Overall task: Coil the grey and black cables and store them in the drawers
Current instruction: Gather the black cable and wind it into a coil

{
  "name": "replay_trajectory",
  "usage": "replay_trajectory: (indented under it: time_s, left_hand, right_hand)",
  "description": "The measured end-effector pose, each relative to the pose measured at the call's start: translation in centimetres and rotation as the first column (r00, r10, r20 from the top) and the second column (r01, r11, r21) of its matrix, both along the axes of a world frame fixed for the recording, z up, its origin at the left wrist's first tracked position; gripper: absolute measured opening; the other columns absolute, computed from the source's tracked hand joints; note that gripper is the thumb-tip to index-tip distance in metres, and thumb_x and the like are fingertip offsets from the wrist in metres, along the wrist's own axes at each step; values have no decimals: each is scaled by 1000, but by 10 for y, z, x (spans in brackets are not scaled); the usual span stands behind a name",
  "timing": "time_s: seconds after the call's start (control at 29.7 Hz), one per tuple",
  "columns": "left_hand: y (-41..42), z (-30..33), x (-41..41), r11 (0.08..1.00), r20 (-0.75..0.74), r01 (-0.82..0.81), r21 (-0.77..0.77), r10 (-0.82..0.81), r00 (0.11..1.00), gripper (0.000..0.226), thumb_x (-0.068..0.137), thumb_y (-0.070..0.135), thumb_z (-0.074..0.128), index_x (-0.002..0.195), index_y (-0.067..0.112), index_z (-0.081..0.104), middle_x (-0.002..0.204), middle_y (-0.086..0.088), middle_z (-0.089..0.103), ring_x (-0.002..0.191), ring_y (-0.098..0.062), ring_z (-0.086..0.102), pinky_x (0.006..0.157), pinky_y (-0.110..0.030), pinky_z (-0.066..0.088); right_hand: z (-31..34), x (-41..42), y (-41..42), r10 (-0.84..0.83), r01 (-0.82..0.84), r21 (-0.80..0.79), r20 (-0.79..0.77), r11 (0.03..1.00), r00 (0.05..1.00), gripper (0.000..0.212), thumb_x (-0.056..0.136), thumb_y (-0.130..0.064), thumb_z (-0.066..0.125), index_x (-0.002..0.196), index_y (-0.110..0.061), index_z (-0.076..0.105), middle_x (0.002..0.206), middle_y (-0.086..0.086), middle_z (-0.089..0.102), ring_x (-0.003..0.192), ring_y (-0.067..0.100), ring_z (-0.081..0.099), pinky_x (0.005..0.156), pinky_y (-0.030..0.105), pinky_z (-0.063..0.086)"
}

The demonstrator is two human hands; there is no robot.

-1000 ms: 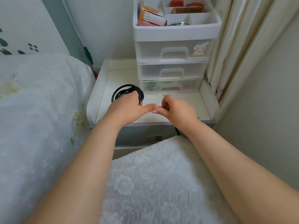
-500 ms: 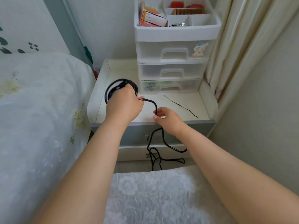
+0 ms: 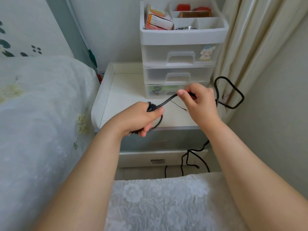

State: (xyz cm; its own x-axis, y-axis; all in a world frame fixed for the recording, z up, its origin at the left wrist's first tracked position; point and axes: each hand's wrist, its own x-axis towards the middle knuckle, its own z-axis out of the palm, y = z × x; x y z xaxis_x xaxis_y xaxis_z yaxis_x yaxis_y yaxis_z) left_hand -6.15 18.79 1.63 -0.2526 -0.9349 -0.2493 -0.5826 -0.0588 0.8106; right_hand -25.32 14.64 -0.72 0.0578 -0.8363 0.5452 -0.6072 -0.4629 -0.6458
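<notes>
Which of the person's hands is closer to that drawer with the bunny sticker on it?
Right. The right hand holds the black cable just below and in front of the bunny sticker drawer; the left hand grips the coil lower and further left.

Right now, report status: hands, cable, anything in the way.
Left hand grips the coiled part of the black cable; right hand pinches the next stretch. Loose tail trails to the floor. Plastic drawers all closed.

White nightstand (image 3: 116, 90) stands between bed (image 3: 41, 114) and cream curtain (image 3: 250, 39).
</notes>
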Motion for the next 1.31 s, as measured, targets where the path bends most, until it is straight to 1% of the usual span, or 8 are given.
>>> replay_trajectory:
  time_s: [0.2,0.37,0.44,0.57,0.71,0.84,1.08,1.31]
  left_hand:
    - [7,12,0,982,-436,188,33,-155,887,50,75,57,52,76,9,40,39,3,33,29,-9,22,38,-19,25]
    - [10,14,0,987,-557,161,17,-125,821,55,71,63,47,75,9,42,37,4,30,29,-8,20,38,-18,25]
    - [9,15,0,989,-646,138,61,-67,761,54,73,65,42,73,11,43,37,6,29,28,-6,20,37,-18,23]
    - [3,19,6,988,-891,80,135,86,446,51,89,61,29,71,17,46,35,10,30,25,-1,25,31,-16,21]
    - [-4,22,14,971,-966,-91,220,230,118,48,97,54,31,68,18,44,34,9,28,25,-5,25,31,-16,20]
    - [-9,19,14,939,-958,-194,285,272,-92,47,99,49,34,67,17,45,36,9,28,26,-6,25,31,-17,25]
    - [-12,16,11,838,-916,-375,397,333,-226,50,97,55,36,68,16,45,43,9,28,33,-7,24,36,-20,25]
    - [-6,23,-6,783,-956,-577,235,294,10,49,94,60,34,72,18,44,47,6,29,39,-11,25,42,-23,30]
  right_hand:
    - [2,0,9,-12,11,30,31,999,999,42,92,-42,54,57,-36,30,47,-11,32,49,2,40,48,23,24]
    - [-2,4,7,144,-182,206,187,961,972,42,91,-40,51,58,-14,46,52,-7,38,49,3,33,51,23,28]
    - [-5,7,7,188,-252,247,256,936,948,35,91,-41,47,63,-20,49,57,-5,40,53,5,35,54,26,31]
    - [-14,6,4,159,-202,299,162,932,974,36,95,-42,47,81,-9,52,70,4,46,65,16,43,62,43,44]
    - [-12,1,-2,49,-97,359,140,928,989,28,92,-33,58,82,-7,51,66,-3,44,62,11,40,59,25,40]
    - [-6,1,1,102,-207,428,254,880,962,15,93,-24,57,81,-16,55,66,-2,48,56,8,47,50,24,52]
    - [-8,15,17,328,-477,663,346,577,879,31,99,-35,44,99,-16,68,51,-1,45,41,12,36,43,22,32]
    - [-13,42,32,171,-773,634,764,-27,622,40,94,-44,40,89,-11,62,38,-2,34,28,7,27,29,13,20]
